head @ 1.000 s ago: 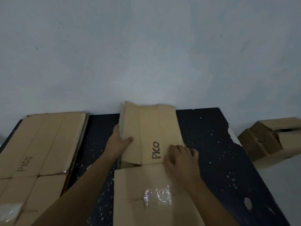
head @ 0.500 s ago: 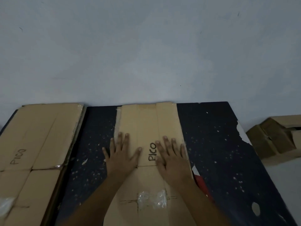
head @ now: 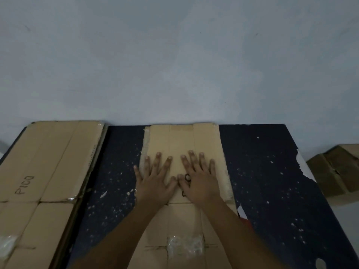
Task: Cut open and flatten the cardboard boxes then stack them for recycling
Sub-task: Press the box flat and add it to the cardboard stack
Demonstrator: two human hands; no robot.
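Pressing down with both palms, the person has the left hand [head: 154, 180] and the right hand [head: 198, 179] spread flat, fingers straight and gripping nothing, side by side on the far half of the flattened box [head: 206, 144]. That box runs lengthwise away from them down the middle of the tabletop [head: 272, 181], its far edge against the pale wall [head: 174, 65]. The stack of flattened cardboard [head: 48, 162] lies well off to the left, so the left hand looks nearer for the transfer; an uncut box [head: 334, 171] sits off the tabletop's right edge.
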